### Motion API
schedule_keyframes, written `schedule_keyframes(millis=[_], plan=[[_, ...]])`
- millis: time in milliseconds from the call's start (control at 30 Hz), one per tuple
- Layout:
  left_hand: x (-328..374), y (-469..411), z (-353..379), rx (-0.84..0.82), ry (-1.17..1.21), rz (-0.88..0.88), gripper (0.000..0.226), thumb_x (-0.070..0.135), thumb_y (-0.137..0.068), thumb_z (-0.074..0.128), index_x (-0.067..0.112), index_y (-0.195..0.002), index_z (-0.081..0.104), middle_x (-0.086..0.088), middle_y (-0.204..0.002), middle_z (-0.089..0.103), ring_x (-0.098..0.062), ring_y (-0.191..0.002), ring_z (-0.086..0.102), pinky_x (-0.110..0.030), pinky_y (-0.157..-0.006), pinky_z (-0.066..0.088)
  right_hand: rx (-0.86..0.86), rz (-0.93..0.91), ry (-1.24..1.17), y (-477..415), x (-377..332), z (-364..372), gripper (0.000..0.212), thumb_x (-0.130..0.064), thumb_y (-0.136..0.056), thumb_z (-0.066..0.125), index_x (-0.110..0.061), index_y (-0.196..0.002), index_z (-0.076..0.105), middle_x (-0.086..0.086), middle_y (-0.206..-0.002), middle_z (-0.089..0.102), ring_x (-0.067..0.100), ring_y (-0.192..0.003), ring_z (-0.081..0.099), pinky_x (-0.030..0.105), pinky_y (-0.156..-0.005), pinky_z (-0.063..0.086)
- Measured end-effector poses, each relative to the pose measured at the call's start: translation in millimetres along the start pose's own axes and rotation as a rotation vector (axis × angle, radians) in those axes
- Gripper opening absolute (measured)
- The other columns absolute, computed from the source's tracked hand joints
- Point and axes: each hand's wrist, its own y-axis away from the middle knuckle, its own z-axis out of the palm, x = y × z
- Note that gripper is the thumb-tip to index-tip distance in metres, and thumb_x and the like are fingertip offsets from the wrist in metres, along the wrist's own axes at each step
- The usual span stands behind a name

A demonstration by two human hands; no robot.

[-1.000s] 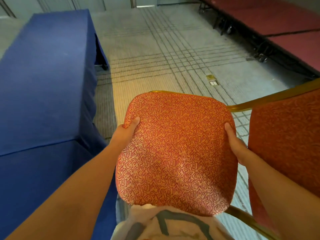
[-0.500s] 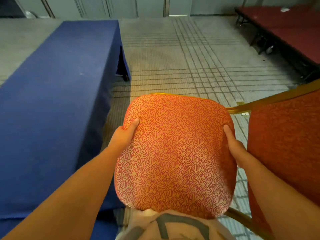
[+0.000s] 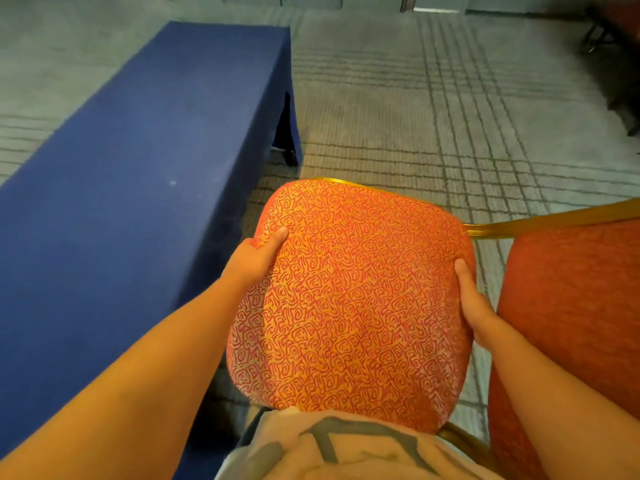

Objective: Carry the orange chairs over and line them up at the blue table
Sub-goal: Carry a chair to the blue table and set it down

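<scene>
The person holds an orange chair close against their body above the striped carpet, its patterned seat facing them and its back out to their right. The left hand grips the seat's left edge and the right hand its right edge, each thumb laid on the fabric, the fingers hidden behind. The chair hangs just beside the long blue desk, which runs along the person's left.
</scene>
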Motion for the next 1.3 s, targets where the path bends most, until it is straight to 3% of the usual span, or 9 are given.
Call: schedule_keyframes(millis=[100, 267, 300, 433, 700, 833, 1033, 1133, 1300], plan=[[30, -64, -10, -0.041, 0.026, 0.034, 0.105, 0.099, -0.053, 0.042, 0.024, -0.124, 0.061, -0.001, -0.111, 0.07, -0.023, -0.097, 0.066, -0.048, -0.096, 0.048, -0.03, 0.038, -0.028, -74, -35, 27, 0.131, -0.107, -0.035, 0.045, -0.017, -0.129, 0.062, 0.012, -0.124, 0.066, 0.032, -0.111, 0.063, 0.047, -0.106, 0.045], [102, -159, -40, -0.049, 0.03, 0.145, 0.066, 0.085, -0.07, 0.048, 0.031, -0.101, 0.068, 0.006, -0.095, 0.072, -0.016, -0.087, 0.067, -0.042, -0.089, 0.051, -0.012, -0.054, -0.038, -75, -162, 87, 0.101, -0.092, -0.07, 0.042, -0.013, -0.13, 0.06, 0.011, -0.112, 0.063, 0.028, -0.103, 0.06, 0.037, -0.1, 0.044], [118, -178, -46, -0.043, 0.031, 0.162, 0.062, 0.084, -0.072, 0.048, 0.032, -0.101, 0.068, 0.006, -0.096, 0.072, -0.015, -0.087, 0.067, -0.041, -0.088, 0.051, 0.001, -0.057, -0.035, -80, -184, 94, 0.107, -0.095, -0.064, 0.041, -0.013, -0.13, 0.06, 0.011, -0.112, 0.063, 0.028, -0.103, 0.06, 0.038, -0.1, 0.044], [181, -245, -60, -0.046, 0.047, 0.212, 0.063, 0.083, -0.073, 0.048, 0.032, -0.105, 0.067, 0.006, -0.098, 0.071, -0.015, -0.088, 0.066, -0.038, -0.084, 0.049, 0.039, -0.105, -0.044, -131, -255, 108, 0.143, -0.108, -0.024, 0.039, -0.017, -0.133, 0.06, 0.012, -0.124, 0.063, 0.03, -0.115, 0.06, 0.046, -0.108, 0.043], [243, -363, -38, -0.066, 0.088, 0.168, 0.057, 0.076, -0.079, 0.048, 0.029, -0.107, 0.065, 0.009, -0.089, 0.068, -0.011, -0.081, 0.064, -0.037, -0.084, 0.049, 0.023, -0.122, -0.011, -239, -348, 126, 0.127, -0.104, -0.045, 0.042, -0.021, -0.141, 0.053, 0.011, -0.135, 0.059, 0.03, -0.122, 0.057, 0.046, -0.111, 0.04], [290, -432, -25, -0.043, 0.113, 0.103, 0.07, 0.078, -0.078, 0.048, 0.022, -0.116, 0.066, 0.004, -0.096, 0.07, -0.015, -0.085, 0.066, -0.036, -0.081, 0.048, -0.013, -0.068, 0.015, -326, -406, 132, 0.131, -0.107, -0.035, 0.043, -0.024, -0.135, 0.058, 0.01, -0.128, 0.064, 0.03, -0.114, 0.061, 0.048, -0.108, 0.043], [346, -515, 0, -0.014, 0.152, -0.018, 0.065, 0.075, -0.081, 0.046, 0.022, -0.115, 0.063, 0.004, -0.094, 0.068, -0.014, -0.083, 0.064, -0.037, -0.085, 0.046, -0.031, -0.06, 0.083, -410, -494, 146, 0.126, -0.107, -0.032, 0.042, -0.025, -0.126, 0.063, 0.011, -0.119, 0.066, 0.029, -0.11, 0.062, 0.047, -0.106, 0.045], [364, -551, 9, -0.003, 0.124, -0.052, 0.062, 0.074, -0.082, 0.044, 0.024, -0.114, 0.061, 0.007, -0.091, 0.065, -0.011, -0.081, 0.061, -0.037, -0.087, 0.044, -0.056, 0.002, 0.135, -453, -515, 154, 0.108, -0.106, -0.036, 0.044, -0.025, -0.103, 0.066, 0.011, -0.115, 0.068, 0.03, -0.106, 0.064, 0.047, -0.104, 0.047], [375, -610, 21, 0.023, 0.123, -0.132, 0.06, 0.071, -0.082, 0.05, 0.021, -0.113, 0.064, 0.0, -0.103, 0.069, -0.019, -0.092, 0.065, -0.037, -0.089, 0.046, -0.035, 0.063, 0.197, -498, -551, 182, 0.106, -0.093, -0.07, 0.038, -0.009, -0.131, 0.059, 0.017, -0.125, 0.062, 0.035, -0.116, 0.058, 0.045, -0.106, 0.042]])
